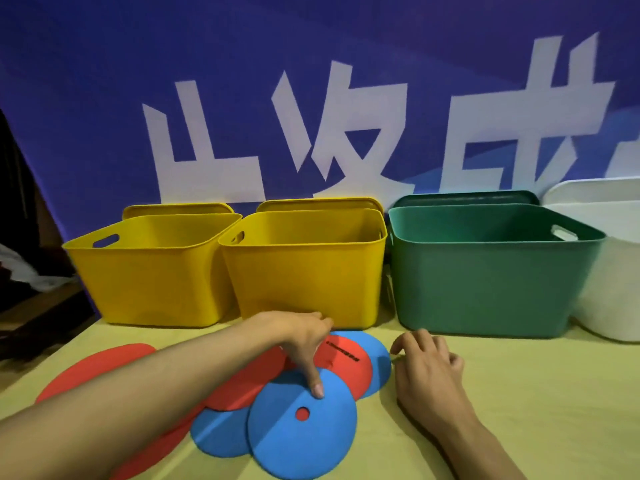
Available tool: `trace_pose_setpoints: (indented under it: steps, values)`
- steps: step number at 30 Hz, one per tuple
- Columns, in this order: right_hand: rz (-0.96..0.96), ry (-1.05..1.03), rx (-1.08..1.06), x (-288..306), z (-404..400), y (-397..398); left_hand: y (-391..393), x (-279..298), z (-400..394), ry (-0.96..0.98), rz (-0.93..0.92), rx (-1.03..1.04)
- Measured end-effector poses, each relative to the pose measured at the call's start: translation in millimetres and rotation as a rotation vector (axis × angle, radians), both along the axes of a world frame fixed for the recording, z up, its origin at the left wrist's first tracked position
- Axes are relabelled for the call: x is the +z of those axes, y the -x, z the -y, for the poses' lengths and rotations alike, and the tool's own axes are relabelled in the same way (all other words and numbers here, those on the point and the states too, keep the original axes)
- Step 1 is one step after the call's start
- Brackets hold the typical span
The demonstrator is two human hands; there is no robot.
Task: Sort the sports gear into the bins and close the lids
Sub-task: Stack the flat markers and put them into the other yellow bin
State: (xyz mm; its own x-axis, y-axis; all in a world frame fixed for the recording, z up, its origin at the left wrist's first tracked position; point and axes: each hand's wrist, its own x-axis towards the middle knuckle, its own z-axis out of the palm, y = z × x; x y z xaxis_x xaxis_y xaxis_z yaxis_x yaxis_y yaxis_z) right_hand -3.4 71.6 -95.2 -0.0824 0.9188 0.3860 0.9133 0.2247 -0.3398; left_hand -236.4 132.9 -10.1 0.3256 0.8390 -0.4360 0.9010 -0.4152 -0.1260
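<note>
Four open-topped, smooth moulded plastic bins with rounded corners and slot handles stand in a row at the back of the table covered in matte yellow-green cloth. From left to right: the left yellow bin, the middle yellow bin, the dark green bin and the white bin, which is cut off by the frame edge. A flat lid of matching colour stands upright behind each bin: yellow lid, second yellow lid, green lid, white lid.

In front of the bins lies an overlapping cluster of thin, flat, matte round discs. The nearest blue disc has a small central hole showing red beneath. A red disc with black print overlaps another blue disc.

The left hand is held loosely, one finger extended, its tip pressing on the nearest blue disc; it grasps nothing. The right hand rests palm down on the cloth just beside the discs, fingers curled, holding nothing.
</note>
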Motion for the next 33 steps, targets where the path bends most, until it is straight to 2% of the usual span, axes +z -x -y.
trace_pose_setpoints:
  steps: [8,18,22,27,33]
  values:
    - [-0.005,0.018,-0.002,-2.0,0.2,-0.5,-7.5,-1.5,0.4,0.029,-0.094,0.121]
    - [-0.048,0.029,-0.023,1.4,7.8,-4.7,-22.6,2.6,7.2,-0.014,-0.020,0.226]
    - [-0.102,0.013,-0.057,4.2,8.0,-8.2,-28.7,2.6,12.3,-0.100,0.010,0.212]
    - [-0.129,-0.004,-0.051,3.4,9.0,-7.4,-19.3,3.0,22.2,-0.083,0.139,0.191]
    - [-0.146,-0.018,-0.049,5.4,10.3,-7.6,-14.9,16.2,45.8,-0.326,0.218,0.009]
